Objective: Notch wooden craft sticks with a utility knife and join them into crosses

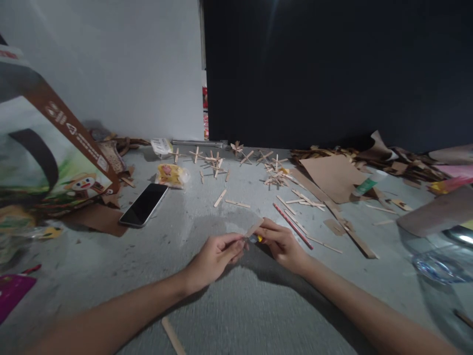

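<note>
Stick [254, 228] sits between our hands, the grip of our left hand [218, 259] clamped on its near end, that of our right hand [283, 245] together on a yellow bit [259, 238]. On the surface [221, 325] around it, we see a phone [144, 205] toward nine o'clock, straw [293, 226] toward three, crossed sticks [218, 168] toward eleven.

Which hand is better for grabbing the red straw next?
Probably the right hand: the red straw lies just beyond it. The left hand is farther away, with the right hand in between. Both are busy at a wooden stick, so the right would need freeing first.
</note>
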